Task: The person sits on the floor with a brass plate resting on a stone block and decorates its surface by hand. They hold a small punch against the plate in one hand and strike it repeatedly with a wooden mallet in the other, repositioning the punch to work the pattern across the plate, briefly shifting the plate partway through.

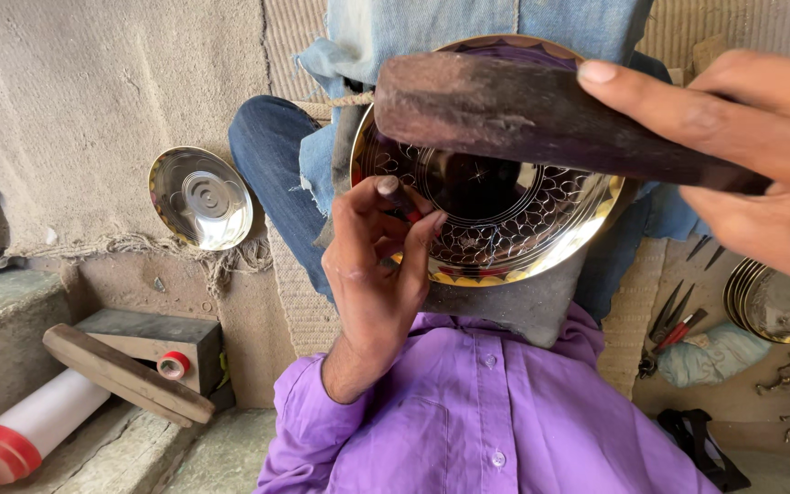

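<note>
The person sits on a woven mat (pixel 93 101), legs in blue denim (pixel 272 146) stretched out and a purple shirt (pixel 468 412) filling the bottom of the head view. On the lap, over a grey cushion (pixel 523 306), rests a round engraved brass plate (pixel 514 233), tilted so its patterned face looks up toward the camera; its near rim sits just above the shirt. The right hand (pixel 761 155) is closed around the thin end of a dark wooden mallet (pixel 523 110), index finger laid straight along the handle. The mallet's long axis runs nearly level from right to left, with the thick head hanging over the plate's upper left part, above and slightly right of the left hand (pixel 381 261). That left hand is the nearer one to the plate's face: its fingers are curled in a pinch on a small punch (pixel 409 209), only a dark, red-tipped stub of which shows, set against the left side of the engraved field. A second plain metal plate (pixel 201 198) lies on the mat toward the left edge. Near the lower left corner lie a wooden stick (pixel 125 373), a white tube with red cap (pixel 34 427) and a small roll of red tape (pixel 173 365). Pliers (pixel 674 331) lie at the right.
</note>
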